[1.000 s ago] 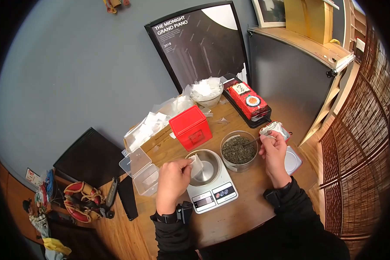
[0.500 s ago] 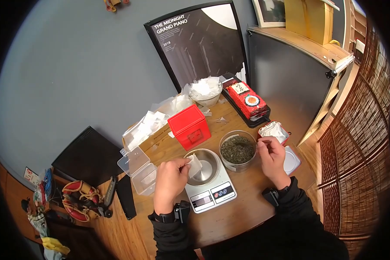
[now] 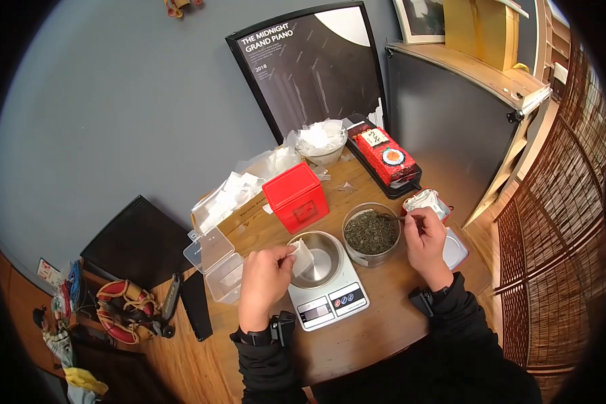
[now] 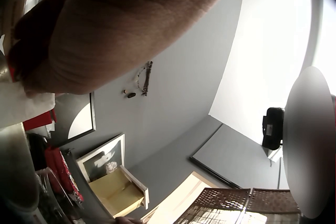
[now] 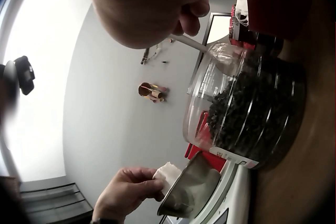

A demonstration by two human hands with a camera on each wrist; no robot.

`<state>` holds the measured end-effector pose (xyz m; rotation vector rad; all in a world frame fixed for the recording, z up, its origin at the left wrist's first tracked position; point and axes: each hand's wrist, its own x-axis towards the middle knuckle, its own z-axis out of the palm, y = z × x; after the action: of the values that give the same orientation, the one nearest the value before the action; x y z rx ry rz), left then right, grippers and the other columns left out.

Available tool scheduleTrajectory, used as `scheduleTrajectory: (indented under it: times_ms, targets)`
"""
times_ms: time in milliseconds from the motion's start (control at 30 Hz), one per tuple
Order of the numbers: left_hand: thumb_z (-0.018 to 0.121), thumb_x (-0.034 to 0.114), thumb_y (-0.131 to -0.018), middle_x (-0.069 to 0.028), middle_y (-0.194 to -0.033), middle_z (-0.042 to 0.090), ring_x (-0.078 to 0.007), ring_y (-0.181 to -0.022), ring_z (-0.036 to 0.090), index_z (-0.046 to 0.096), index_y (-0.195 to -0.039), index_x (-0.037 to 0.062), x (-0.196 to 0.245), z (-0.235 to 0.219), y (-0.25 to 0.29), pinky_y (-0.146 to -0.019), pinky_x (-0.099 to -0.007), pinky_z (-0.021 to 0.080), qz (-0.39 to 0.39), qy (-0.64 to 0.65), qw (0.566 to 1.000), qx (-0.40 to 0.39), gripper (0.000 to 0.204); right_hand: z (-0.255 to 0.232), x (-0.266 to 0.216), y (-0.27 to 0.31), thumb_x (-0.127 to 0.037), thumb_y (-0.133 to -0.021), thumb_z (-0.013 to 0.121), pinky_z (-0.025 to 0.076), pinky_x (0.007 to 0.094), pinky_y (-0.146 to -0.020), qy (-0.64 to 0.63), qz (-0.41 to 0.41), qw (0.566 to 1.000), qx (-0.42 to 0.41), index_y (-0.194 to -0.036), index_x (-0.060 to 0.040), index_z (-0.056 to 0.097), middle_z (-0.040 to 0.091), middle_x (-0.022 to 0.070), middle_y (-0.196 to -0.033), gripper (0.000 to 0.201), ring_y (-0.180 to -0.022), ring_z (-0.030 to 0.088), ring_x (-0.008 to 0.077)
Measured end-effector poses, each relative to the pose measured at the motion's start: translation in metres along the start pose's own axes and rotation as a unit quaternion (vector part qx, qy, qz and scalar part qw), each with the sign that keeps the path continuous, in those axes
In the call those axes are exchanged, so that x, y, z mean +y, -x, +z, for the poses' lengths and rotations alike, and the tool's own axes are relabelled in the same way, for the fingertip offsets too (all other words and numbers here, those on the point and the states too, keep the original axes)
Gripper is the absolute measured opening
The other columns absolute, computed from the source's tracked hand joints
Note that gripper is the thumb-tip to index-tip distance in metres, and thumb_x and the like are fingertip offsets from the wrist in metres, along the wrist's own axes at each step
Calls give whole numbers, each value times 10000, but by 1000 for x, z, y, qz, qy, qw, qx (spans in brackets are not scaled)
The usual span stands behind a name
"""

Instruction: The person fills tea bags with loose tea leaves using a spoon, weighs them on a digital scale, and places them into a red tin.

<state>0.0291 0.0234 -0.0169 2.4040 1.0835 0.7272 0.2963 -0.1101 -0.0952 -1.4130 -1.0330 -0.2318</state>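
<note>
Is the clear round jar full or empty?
Partly full: dark dried leaves fill much of the clear round jar, with bare wall between them and its rim.

The head view looked down at the table [image 3: 390,310]. Wrist views faced the wall [image 3: 121,121], the right sharing the jar [image 3: 370,260], closer.

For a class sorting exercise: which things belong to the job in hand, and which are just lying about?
Likely the job:
white pouch
spoon
leaf jar
steel bowl
scale

Seemingly just about:
framed poster
red package
yellow box
wicker screen
</note>
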Motion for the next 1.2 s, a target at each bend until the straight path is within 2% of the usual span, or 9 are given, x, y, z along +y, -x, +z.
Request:
scheduleTrajectory:
  times_ms: [67,367,433,467,533,867,1200]
  targets:
    - [702,80,-823,-244,-857,675,-421,-792,663,755,-981,19,2,-1,0,-709,-438,538,-24,17,1000,-11,177,2,2,0,1,-903,638,468,255,-588,-19,31,999,-3,-965,16,609,605,54,-777,70,-627,564,105]
    - [700,84,-827,-239,-864,681,-421,-797,665,756,-985,25,1,-1,0,-719,-434,541,-35,14,999,-18,178,-1,4,2,6,-926,590,474,238,-595,-33,25,999,-3,-982,25,580,623,33,-757,60,-629,561,70]
    - [699,85,-827,-240,-863,680,-421,-797,665,756,-986,26,2,-1,0,-719,-434,541,-33,13,999,-18,179,2,15,6,3,-939,572,453,224,-567,-89,94,992,7,-978,18,574,608,12,-762,42,-614,538,49]
    - [699,85,-826,-241,-862,680,-420,-797,666,755,-988,26,2,-1,0,-720,-433,541,-30,12,999,-19,181,5,17,6,3,-939,572,453,224,-567,-90,94,992,6,-978,18,574,608,12,-762,42,-614,538,49]
    - [696,85,-827,-242,-861,678,-420,-797,666,754,-991,27,1,1,0,-718,-434,541,-29,12,999,-21,184,9,18,7,-8,-955,561,438,209,-539,-176,166,970,12,-991,4,568,585,-2,-762,39,-596,527,38]
    - [692,86,-828,-231,-804,677,-403,-755,673,753,-993,24,1,2,0,-691,-425,538,-41,14,999,-31,186,10,16,5,-28,-982,546,439,207,-511,-229,208,951,1,-1040,-18,570,566,-5,-736,64,-557,522,47]
    - [701,87,-821,-234,-804,681,-393,-739,679,751,-988,16,-2,-1,0,-679,-414,539,-39,13,999,-24,188,5,17,2,-85,-995,540,415,214,-459,-257,262,928,55,-990,-34,596,596,20,-688,76,-521,540,72]
